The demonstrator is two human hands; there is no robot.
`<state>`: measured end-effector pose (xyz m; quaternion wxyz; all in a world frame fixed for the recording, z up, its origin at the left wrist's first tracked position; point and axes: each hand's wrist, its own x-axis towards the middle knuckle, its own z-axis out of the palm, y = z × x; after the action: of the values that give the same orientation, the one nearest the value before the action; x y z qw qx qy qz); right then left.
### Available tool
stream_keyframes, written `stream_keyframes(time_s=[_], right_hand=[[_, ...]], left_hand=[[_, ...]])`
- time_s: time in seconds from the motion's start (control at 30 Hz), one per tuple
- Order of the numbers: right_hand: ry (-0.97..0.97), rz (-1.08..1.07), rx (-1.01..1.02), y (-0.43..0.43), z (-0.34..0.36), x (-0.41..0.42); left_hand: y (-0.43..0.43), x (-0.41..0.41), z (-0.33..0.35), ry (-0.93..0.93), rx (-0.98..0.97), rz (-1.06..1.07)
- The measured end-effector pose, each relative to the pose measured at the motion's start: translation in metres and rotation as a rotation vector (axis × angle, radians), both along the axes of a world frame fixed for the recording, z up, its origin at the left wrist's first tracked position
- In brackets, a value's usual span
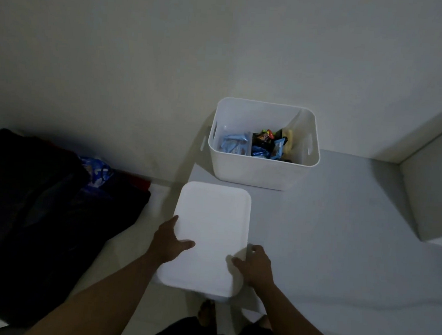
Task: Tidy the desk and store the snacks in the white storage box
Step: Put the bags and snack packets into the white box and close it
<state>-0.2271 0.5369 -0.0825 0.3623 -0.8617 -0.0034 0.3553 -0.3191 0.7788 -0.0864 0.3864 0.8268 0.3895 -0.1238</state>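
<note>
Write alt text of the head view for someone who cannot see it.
The left hand and right hand grip a white lid by its sides; beyond it, on a grey surface, an open white storage box holds snack packets.

no readable text; print on snack wrappers (265, 144) in storage box too blurred.

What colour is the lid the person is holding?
White, matching the storage box; the lid shows plainly in the head view.
</note>
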Motion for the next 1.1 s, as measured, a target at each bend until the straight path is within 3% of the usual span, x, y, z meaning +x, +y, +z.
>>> stream_keyframes(time_s=[0.1,0.37,0.5,0.73,1.1], right_hand=[[0.023,0.022,-0.078,-0.005,0.0,-0.01],[0.064,-0.103,-0.015,-0.012,-0.003,-0.019],[-0.007,-0.229,0.191,-0.02,0.011,-0.02],[0.178,-0.369,0.599,-0.024,0.041,-0.006],[0.233,-0.18,0.717,-0.055,0.096,0.036]], left_hand=[[0.001,0.002,0.002,0.049,0.02,-0.025],[-0.016,0.009,0.014,0.061,0.147,0.033],[-0.017,0.004,0.016,0.005,0.101,0.065],[-0.024,-0.009,0.02,-0.1,-0.029,0.213],[0.017,0.014,0.06,-0.44,0.005,0.247]])
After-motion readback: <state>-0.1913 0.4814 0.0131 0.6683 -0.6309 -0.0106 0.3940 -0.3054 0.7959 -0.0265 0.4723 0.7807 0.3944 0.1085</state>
